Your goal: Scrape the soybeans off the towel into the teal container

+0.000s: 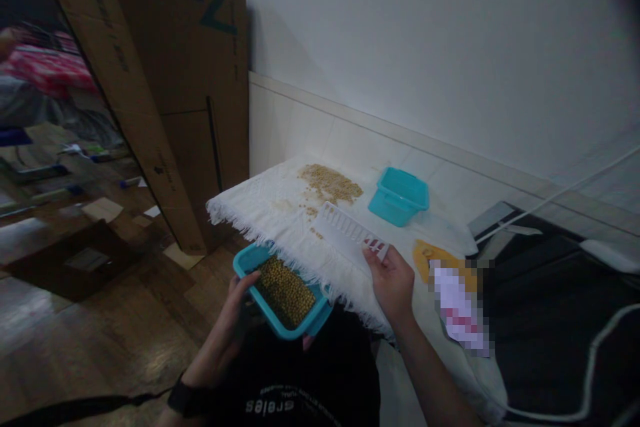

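Observation:
My left hand (pixel 231 320) is closed on the near left corner of a teal tray (pixel 250 260) filled with small yellow-brown beans (pixel 285 291), held just below the fringed edge of a white towel (pixel 270 203). My right hand (pixel 393 280) is closed on one end of a white comb-like scraper (pixel 345 227) that lies across the towel. A loose pile of the same beans (pixel 330 181) rests on the towel farther back. A second teal tray (pixel 400 195), with nothing visible in it, stands beyond at the right.
A tall cardboard box (pixel 175 67) leans against the wall at left. A yellow packet (pixel 430 257) lies to the right of my hand. A white cable (pixel 555 197) crosses dark fabric (pixel 560 293) at right. Wooden floor (pixel 75 320) lies at left.

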`<state>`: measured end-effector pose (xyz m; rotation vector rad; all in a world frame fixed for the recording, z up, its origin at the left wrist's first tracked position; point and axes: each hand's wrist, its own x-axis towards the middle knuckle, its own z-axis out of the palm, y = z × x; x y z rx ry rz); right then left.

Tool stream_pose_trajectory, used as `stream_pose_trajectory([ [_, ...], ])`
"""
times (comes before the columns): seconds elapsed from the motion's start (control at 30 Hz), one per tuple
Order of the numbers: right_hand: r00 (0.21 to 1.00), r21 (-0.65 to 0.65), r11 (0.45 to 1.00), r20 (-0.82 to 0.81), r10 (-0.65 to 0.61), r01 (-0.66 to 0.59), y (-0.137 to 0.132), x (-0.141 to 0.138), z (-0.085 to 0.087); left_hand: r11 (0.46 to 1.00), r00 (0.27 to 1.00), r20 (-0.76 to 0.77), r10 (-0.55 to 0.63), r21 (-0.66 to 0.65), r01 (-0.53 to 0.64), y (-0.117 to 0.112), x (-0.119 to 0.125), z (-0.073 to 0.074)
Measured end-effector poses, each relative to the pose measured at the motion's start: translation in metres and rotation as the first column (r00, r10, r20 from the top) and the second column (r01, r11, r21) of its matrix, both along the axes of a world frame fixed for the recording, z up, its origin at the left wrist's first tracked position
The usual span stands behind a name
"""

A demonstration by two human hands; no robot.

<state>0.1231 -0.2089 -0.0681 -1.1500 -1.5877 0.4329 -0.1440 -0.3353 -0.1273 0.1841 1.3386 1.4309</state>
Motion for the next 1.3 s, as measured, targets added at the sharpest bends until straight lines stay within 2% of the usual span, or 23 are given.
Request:
stream_pose_trajectory([
  [0.27, 1.000, -0.036, 0.999, -0.011, 0.018, -0.018, -0.008, -0.005, -0.001, 1.000, 1.000, 0.008, -0.005, 0.007, 0.005, 0.001, -0.002, -0.001],
  [0.6, 0.978, -0.109, 0.974, -0.099, 0.186, -0.196, -0.039, -0.012, -0.004, 1.000, 0.999, 0.028, 0.019, -0.021, -0.019, 0.000, 0.001, 0.013],
  [0.7, 0.986, -0.064, 0.988, -0.104, 0.131, -0.139, -0.031, -0.011, -0.001, 1.000, 1.000, 0.022, 0.018, -0.023, -0.017, 0.001, 0.001, 0.011],
  [0.83, 0.992, 0.042, 0.995, -0.091, -0.082, 0.086, 0.000, -0.001, 0.006, 1.000, 1.000, 0.006, 0.010, -0.017, -0.010, 0.001, 0.000, 0.005],
  [0.93, 0.986, 0.057, 0.985, -0.050, -0.158, 0.161, 0.016, 0.006, 0.006, 1.000, 1.000, 0.011, 0.003, -0.016, -0.003, 0.000, -0.001, 0.003],
  [1.07, 0.991, 0.030, 0.990, 0.000, -0.136, 0.136, 0.018, 0.007, 0.001, 1.000, 1.000, 0.006, 0.003, -0.012, -0.003, 0.000, -0.001, 0.003],
  [1.3, 0.999, 0.000, 0.999, -0.016, -0.042, 0.042, 0.019, 0.000, -0.002, 1.000, 1.000, 0.010, 0.026, -0.009, -0.026, 0.003, -0.003, -0.002],
])
